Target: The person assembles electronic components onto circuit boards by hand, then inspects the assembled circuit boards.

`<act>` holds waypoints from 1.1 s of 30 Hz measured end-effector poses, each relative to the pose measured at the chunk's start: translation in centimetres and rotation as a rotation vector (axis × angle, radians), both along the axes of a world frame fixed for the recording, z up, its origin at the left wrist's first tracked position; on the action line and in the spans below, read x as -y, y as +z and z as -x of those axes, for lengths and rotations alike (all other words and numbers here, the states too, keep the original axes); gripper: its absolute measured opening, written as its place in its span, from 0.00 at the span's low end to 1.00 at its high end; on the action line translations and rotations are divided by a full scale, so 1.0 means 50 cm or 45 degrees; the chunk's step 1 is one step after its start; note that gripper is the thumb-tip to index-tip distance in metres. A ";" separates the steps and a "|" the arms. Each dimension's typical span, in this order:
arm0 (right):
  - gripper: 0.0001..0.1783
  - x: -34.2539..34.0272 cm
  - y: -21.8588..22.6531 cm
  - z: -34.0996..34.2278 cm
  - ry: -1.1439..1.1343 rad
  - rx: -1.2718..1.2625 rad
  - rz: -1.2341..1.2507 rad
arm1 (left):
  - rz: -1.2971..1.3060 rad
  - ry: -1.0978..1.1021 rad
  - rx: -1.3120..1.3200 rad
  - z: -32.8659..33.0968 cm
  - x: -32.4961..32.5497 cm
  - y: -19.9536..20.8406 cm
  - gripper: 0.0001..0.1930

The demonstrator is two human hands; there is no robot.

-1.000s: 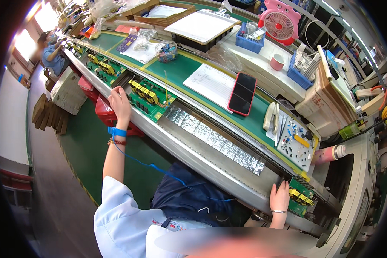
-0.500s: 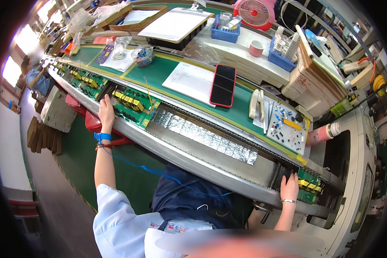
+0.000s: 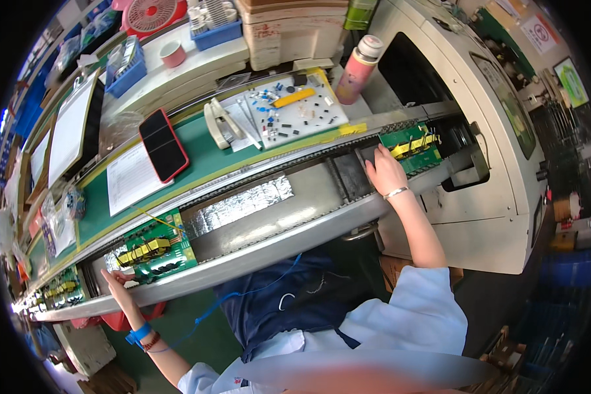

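My left hand (image 3: 118, 289) is at the left end of a green circuit board (image 3: 171, 262) on the metal conveyor rail. Its fingers are stretched out, with the thumb side toward the board; firm contact cannot be made out. The board carries yellow transformer-like parts, black parts and a thin yellow stick-like piece. My right hand (image 3: 386, 172) rests with extended fingers at the left edge of a second green board (image 3: 412, 150), beside a dark carrier bar (image 3: 351, 176). This board lies at the opening of a cream machine (image 3: 466, 157). A blue wrist strap (image 3: 138, 333) circles my left wrist.
Behind the rail lie a red-cased phone (image 3: 163, 146), paper sheets (image 3: 134, 178), a white stapler-like tool (image 3: 218, 125) and a tray of small components (image 3: 295, 121). A pink bottle (image 3: 360, 71) stands near the machine. More boards (image 3: 62, 289) sit farther left along the rail.
The view has swung right, showing more of the machine. My left hand has shifted from the board's far-left corner toward its near-left side. My right hand stays by the board at the machine.
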State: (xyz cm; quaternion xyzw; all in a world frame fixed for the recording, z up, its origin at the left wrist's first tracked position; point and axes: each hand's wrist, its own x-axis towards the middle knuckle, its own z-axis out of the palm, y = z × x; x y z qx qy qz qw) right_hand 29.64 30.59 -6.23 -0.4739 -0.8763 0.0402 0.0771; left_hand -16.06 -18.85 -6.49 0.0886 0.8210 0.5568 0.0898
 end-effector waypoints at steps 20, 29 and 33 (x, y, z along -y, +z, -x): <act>0.20 -0.289 -0.049 -0.249 -0.116 0.240 -0.084 | 0.135 -0.512 -0.042 -0.275 -0.212 0.090 0.22; 0.17 -0.301 -0.011 -0.212 -0.173 0.146 -0.102 | 0.230 -1.051 -0.800 -0.390 -0.308 0.133 0.17; 0.14 -0.096 0.055 -0.033 0.123 -0.577 0.534 | 0.351 -1.155 -0.768 -0.418 -0.361 0.113 0.20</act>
